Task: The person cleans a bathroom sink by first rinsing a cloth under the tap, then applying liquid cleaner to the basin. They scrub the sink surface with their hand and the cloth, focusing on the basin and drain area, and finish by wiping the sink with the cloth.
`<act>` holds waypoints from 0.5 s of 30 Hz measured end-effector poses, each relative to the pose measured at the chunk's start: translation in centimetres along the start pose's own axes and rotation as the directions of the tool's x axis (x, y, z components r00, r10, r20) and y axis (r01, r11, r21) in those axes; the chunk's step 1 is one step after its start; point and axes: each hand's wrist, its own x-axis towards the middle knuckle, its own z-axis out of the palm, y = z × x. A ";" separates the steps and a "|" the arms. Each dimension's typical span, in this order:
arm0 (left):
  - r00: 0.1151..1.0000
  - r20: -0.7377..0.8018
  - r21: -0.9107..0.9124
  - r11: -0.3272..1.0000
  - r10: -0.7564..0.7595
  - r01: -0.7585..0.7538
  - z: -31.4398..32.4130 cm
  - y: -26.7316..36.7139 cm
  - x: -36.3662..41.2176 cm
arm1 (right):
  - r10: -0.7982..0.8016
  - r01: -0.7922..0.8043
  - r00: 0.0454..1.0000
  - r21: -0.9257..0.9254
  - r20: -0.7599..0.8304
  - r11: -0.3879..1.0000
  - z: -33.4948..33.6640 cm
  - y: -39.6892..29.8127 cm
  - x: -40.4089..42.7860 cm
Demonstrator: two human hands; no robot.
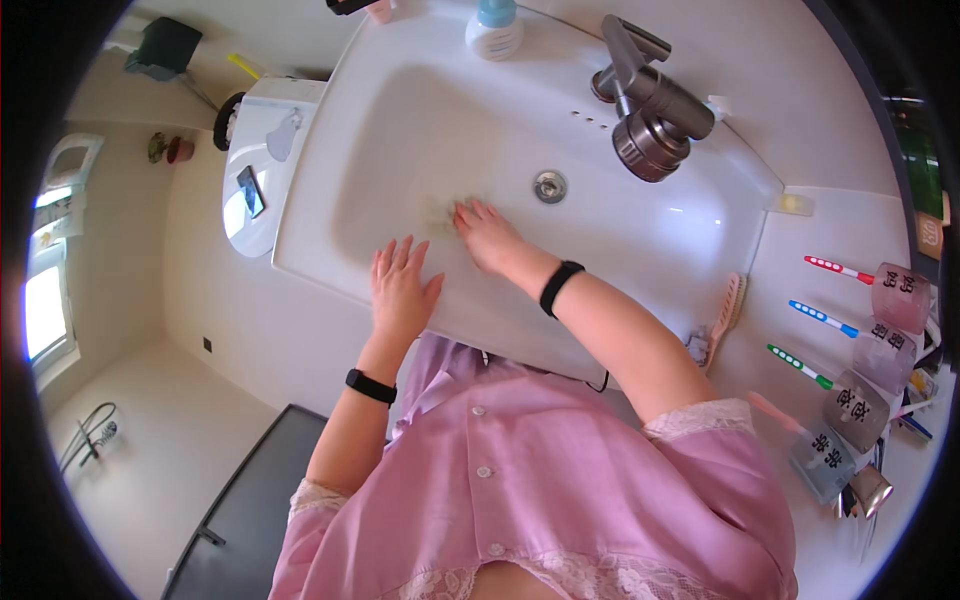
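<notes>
My right hand (pixel 486 234) reaches into the white washbasin (pixel 420 135), fingertips over a faint greyish-green patch (pixel 439 215) on the basin's floor; whether something thin lies under the fingers I cannot tell. To its left, my left hand (pixel 403 289) is spread with nothing in it, over the basin's front edge. The metal drain (pixel 550 187) lies a little beyond my right hand. A dark metal faucet (pixel 652 112) stands at the back right, and a white pump bottle with a blue collar (pixel 495 34) is on the back rim.
Cups (pixel 900 296) and toothbrushes (pixel 825 319) line the right side. A pink hairbrush (pixel 724 319) lies by the basin's right edge. At left, a phone (pixel 251 192) rests on a white toilet lid (pixel 259 161); a dark door (pixel 247 510) is at lower left.
</notes>
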 end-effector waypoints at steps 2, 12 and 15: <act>1.000 0.000 -0.015 1.000 0.004 -0.004 0.2 -0.3 0.1 | 0.080 -0.080 0.996 0.008 -0.041 0.997 -0.7 0.7 3.5; 0.998 -0.060 -0.039 0.999 0.023 -0.025 0.6 -0.6 -0.2 | 0.303 -0.309 0.948 -0.049 -0.095 0.950 0.9 9.3 -2.5; 0.993 -0.113 -0.043 0.998 0.035 -0.040 0.5 -0.4 -0.2 | 0.228 -0.226 0.971 -0.036 0.067 0.974 2.4 5.3 -4.4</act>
